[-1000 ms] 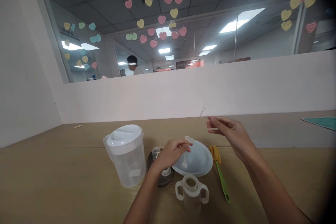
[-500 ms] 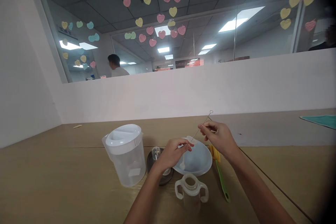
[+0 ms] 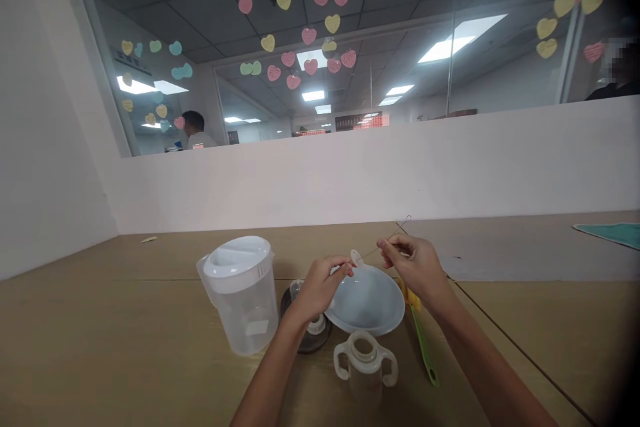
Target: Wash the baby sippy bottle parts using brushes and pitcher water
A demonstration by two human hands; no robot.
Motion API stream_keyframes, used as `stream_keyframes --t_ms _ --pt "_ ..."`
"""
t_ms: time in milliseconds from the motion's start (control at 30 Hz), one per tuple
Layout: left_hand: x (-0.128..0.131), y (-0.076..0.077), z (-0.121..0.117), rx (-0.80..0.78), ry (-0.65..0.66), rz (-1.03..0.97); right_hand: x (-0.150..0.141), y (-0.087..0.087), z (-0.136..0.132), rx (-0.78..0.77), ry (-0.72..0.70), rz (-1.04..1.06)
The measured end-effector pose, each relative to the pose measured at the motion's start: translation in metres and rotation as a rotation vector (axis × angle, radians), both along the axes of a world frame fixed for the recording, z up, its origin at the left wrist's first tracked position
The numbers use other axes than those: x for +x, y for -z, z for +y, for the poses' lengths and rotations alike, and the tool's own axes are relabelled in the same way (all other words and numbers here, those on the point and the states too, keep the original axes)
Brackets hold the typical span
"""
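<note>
My right hand (image 3: 413,267) pinches a thin wire straw brush (image 3: 399,229), its looped end sticking up to the right. The wire runs down-left to my left hand (image 3: 327,280), whose fingers are closed on a small white straw piece (image 3: 356,257). My fingers hide part of this piece and the brush's lower end. Both hands are above a pale blue bowl (image 3: 370,303). In front of the bowl stands an open two-handled bottle (image 3: 365,360). A brush with a green handle (image 3: 425,350) and yellow head lies right of the bowl, below my right hand.
A lidded clear pitcher (image 3: 245,300) stands on the left. A dark round dish (image 3: 313,345) with small clear and white parts lies partly behind my left wrist. A teal cloth (image 3: 613,235) rests at the far right. Behind the table is a low wall with a window (image 3: 400,20).
The wire brush has tilted flatter. My left hand has shifted slightly left, and the white piece now points up beside the fingers; its part hanging over the bowl has swung out of clear view.
</note>
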State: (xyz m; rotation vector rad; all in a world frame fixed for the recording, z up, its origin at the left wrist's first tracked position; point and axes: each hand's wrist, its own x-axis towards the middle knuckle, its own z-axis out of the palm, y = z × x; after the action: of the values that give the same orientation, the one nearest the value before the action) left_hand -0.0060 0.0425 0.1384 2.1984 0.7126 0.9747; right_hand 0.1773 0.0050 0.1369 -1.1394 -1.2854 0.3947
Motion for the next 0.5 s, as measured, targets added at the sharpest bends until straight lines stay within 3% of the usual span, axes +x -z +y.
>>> stream_keyframes --t_ms 167,500 --pt "-0.004 -0.003 0.001 0.028 -0.015 0.011 -0.008 -0.001 -0.003 0.008 0.023 -0.021" --pt "-0.001 0.008 0.006 0.066 -0.011 0.010 -0.013 0.002 -0.001 0.007 0.040 -0.004"
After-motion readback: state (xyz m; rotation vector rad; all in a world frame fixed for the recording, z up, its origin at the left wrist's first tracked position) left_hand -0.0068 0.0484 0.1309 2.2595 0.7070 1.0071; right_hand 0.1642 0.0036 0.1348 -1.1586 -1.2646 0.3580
